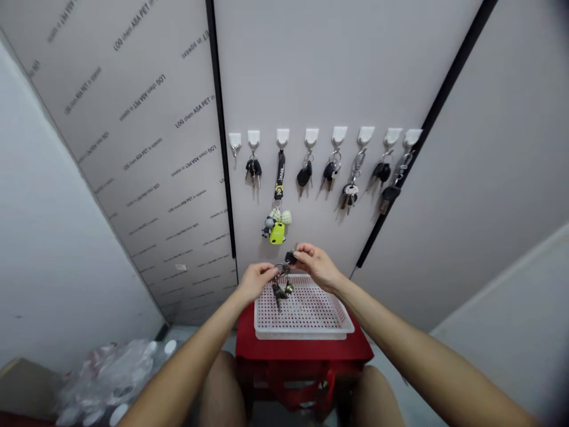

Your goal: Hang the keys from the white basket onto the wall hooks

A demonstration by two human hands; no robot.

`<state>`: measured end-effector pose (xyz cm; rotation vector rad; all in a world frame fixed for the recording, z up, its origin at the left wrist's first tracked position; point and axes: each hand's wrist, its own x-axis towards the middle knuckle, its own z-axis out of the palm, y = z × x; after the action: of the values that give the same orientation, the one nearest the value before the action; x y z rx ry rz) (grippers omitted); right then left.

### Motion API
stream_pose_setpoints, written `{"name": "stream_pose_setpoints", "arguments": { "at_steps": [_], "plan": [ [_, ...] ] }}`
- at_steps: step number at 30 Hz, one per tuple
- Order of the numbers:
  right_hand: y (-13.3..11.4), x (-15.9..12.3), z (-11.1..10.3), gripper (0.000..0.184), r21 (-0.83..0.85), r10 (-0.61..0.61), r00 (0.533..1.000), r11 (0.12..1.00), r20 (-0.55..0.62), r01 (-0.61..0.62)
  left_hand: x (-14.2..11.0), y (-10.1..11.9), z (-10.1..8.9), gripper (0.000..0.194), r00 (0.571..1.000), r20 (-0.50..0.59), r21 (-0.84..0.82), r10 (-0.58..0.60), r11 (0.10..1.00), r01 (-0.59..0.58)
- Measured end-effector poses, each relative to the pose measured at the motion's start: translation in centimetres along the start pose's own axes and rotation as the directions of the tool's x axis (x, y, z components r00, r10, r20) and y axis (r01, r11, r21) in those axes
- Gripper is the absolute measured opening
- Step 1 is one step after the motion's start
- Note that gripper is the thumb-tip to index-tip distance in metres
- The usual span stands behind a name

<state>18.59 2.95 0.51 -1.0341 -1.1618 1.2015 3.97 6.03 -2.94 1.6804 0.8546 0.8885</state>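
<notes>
Above a white plastic basket (302,335), my two hands hold one bunch of keys (281,292) between them. My left hand (256,280) pinches the metal ring from the left side. The fingers of my right hand (316,265) are closed on a black key head (290,257) at the ring's upper right. Several metal keys and a small brass-coloured piece dangle below the ring, over the perforated basket floor. Just above hangs a lime-green key case (277,233) with a small grey figure and a bow, on a black strap (280,172).
White hooks (312,137) run in a row across the grey door panel, most bearing key bunches (304,174); the leftmost hook (235,142) holds none. The basket stands on a red stool (306,351) between my knees. Plastic-wrapped bottles (111,379) lie at lower left.
</notes>
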Motion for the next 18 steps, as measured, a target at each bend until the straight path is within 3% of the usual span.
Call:
{"name": "stream_pose_setpoints", "arguments": {
  "at_steps": [4,7,10,13,18],
  "plan": [
    [-1.9,0.8,0.5,0.018,-0.086,-0.067,0.997,0.994,-0.031,0.064,1.4,3.7,-3.0,0.017,0.989,-0.103,0.154,0.11,0.984,-0.093],
    [-3.8,2.2,2.7,0.024,-0.232,-0.159,0.987,0.96,0.024,0.16,2.6,7.4,-5.2,0.016,0.977,-0.114,0.208,0.178,0.966,-0.152],
    [-6.2,4.1,5.9,0.017,-0.276,-0.258,0.961,0.92,0.103,0.277,3.7,11.2,-7.2,0.014,0.97,-0.134,0.165,0.201,0.97,-0.178],
    [-9.0,6.6,8.4,0.014,-0.243,-0.341,0.937,0.906,0.068,0.347,4.9,14.3,-9.2,0.009,0.955,-0.215,0.054,0.204,0.979,-0.197],
    [-12.9,10.6,11.1,0.011,-0.289,-0.388,0.921,0.886,-0.031,0.363,7.4,16.9,-11.8,0.003,0.847,-0.485,-0.053,0.22,0.959,-0.279]
  ]
}}
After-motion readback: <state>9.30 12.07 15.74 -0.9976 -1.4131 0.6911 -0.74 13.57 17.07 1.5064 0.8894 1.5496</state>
